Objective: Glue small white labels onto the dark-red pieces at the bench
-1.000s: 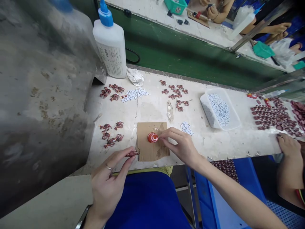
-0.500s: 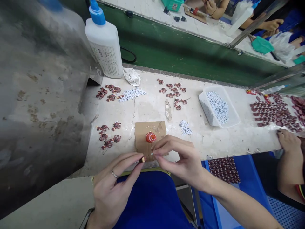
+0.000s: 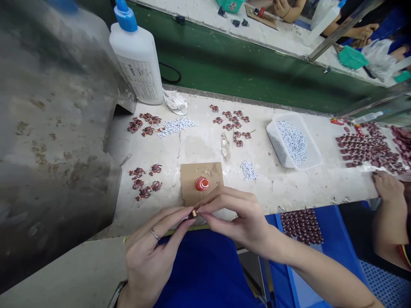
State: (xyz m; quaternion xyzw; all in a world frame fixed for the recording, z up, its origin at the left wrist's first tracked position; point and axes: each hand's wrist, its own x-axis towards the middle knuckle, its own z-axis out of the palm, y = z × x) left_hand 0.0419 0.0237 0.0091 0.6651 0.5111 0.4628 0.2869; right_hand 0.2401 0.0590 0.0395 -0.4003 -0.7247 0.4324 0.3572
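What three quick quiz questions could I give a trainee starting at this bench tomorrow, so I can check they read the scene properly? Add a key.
1. True or false: the left hand and right hand meet fingertip to fingertip around a small piece at the near table edge.
2. What lies on the cardboard square?
A. a red cap
B. scissors
C. a coin
3. Which container holds the small white pieces?

Key
1. True.
2. A.
3. The clear plastic tray, right of the cardboard square.
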